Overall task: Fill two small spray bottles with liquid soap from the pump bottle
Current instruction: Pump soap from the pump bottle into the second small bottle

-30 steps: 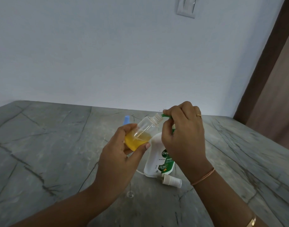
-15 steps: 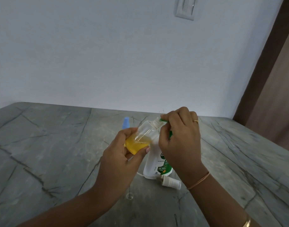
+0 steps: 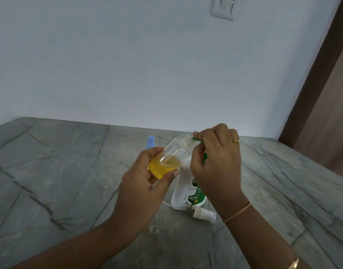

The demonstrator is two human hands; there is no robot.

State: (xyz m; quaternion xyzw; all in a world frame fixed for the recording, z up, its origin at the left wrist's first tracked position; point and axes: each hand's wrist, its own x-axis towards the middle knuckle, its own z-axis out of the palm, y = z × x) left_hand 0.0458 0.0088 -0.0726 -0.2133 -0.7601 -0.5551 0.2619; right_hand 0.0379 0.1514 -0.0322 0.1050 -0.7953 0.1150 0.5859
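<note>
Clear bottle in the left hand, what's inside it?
Inside, yellow liquid pools in the lower end of the tilted clear bottle; the part toward its open neck looks empty. The left hand holds the base, hiding some liquid.

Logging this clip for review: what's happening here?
A person is filling a small spray bottle with yellow soap. The left hand holds it tilted, open neck at the green spout of the white pump bottle, whose pump head the right hand grips. The small bottle is under half full. Its spray cap lies on the table in front; a blue-capped bottle stands behind the left hand.
</note>
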